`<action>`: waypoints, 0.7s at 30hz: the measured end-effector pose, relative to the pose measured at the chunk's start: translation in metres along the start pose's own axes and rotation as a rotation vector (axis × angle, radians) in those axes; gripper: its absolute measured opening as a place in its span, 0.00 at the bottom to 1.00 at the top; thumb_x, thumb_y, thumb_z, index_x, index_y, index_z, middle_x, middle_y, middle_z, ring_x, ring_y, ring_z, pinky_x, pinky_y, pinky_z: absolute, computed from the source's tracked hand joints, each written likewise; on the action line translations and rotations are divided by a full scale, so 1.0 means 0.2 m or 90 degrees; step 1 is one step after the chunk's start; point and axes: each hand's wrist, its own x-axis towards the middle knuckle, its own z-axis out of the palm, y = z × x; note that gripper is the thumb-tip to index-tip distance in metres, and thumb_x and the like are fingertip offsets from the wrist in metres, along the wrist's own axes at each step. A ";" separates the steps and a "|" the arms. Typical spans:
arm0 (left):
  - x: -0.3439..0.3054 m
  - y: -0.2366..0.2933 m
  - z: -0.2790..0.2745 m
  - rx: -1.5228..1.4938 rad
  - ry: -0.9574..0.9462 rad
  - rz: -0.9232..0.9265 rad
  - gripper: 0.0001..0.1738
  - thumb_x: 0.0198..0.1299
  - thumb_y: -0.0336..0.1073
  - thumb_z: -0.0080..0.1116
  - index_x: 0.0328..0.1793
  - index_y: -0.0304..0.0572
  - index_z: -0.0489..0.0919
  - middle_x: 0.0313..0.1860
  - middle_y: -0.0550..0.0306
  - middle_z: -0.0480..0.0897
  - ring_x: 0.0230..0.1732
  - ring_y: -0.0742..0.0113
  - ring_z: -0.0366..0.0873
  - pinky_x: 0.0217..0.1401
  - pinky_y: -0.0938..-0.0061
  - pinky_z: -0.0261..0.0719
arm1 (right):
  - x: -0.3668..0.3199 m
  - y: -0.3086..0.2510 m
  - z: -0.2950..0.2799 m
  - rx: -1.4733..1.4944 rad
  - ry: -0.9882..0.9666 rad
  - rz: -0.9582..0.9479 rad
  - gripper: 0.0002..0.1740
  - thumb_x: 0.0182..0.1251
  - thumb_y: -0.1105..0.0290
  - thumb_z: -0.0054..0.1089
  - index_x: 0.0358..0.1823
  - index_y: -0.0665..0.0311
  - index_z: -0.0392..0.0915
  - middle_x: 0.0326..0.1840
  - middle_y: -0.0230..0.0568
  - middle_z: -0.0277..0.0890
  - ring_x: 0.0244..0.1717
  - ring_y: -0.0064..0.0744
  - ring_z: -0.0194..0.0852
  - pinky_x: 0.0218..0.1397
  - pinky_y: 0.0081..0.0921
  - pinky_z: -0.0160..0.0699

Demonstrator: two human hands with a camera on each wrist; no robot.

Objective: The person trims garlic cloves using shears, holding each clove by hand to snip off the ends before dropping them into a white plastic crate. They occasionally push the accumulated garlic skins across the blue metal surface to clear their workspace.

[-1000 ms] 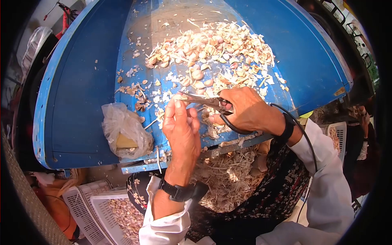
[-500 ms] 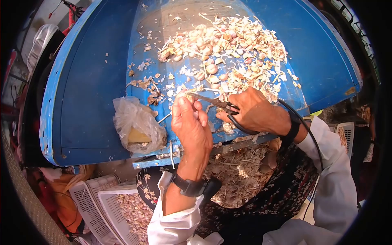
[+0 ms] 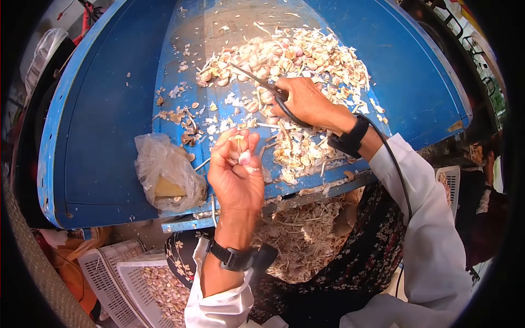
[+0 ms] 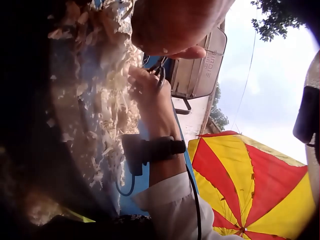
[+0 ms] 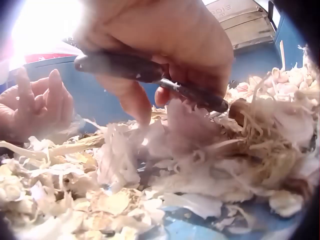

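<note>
Garlic cloves (image 3: 244, 158) lie at twelve o'clock from the wrist of the left hand (image 3: 236, 183), cupped in curled fingers; the right hand (image 3: 310, 103) grips scissors (image 3: 256, 78), tip toward ten o'clock.

The table (image 3: 104, 142) was blue, its middle greyish brown. The garlic (image 3: 260, 65) was off-white tinged pink; the scissors (image 3: 290, 112) were dark. The sleeves (image 3: 432, 224) were white, the straps (image 3: 221, 253) black, the basket (image 3: 131, 281) white. Pale flowers patterned the black cloth (image 3: 377, 235). The umbrella (image 4: 257, 187) had alternating red and yellow panels.
</note>
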 end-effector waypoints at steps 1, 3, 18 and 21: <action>0.01 0.00 0.00 -0.017 -0.016 -0.010 0.11 0.66 0.40 0.53 0.43 0.38 0.75 0.37 0.54 0.77 0.40 0.67 0.78 0.23 0.91 0.73 | 0.02 -0.01 0.05 -0.059 0.023 -0.031 0.13 0.50 0.66 0.63 0.27 0.69 0.75 0.21 0.52 0.75 0.25 0.47 0.77 0.30 0.37 0.71; 0.03 -0.02 -0.03 -0.021 -0.028 -0.038 0.12 0.66 0.42 0.53 0.40 0.39 0.75 0.34 0.56 0.76 0.36 0.69 0.76 0.21 0.91 0.71 | 0.04 -0.01 0.09 -0.057 0.006 -0.013 0.12 0.50 0.66 0.60 0.27 0.69 0.74 0.23 0.58 0.74 0.29 0.58 0.75 0.32 0.41 0.71; 0.01 -0.02 0.01 0.390 -0.051 0.086 0.17 0.66 0.40 0.55 0.56 0.40 0.75 0.34 0.61 0.81 0.18 0.84 0.66 0.13 0.89 0.57 | -0.10 -0.32 -0.13 0.423 -0.209 0.068 0.17 0.53 0.62 0.68 0.30 0.71 0.75 0.20 0.40 0.76 0.21 0.25 0.74 0.24 0.22 0.69; 0.01 0.04 0.01 0.365 -0.041 0.094 0.16 0.66 0.39 0.54 0.56 0.42 0.74 0.33 0.62 0.79 0.18 0.85 0.65 0.13 0.90 0.55 | -0.14 -0.36 -0.27 0.003 -0.158 -0.038 0.28 0.51 0.49 0.65 0.31 0.73 0.74 0.23 0.53 0.74 0.27 0.49 0.76 0.32 0.38 0.70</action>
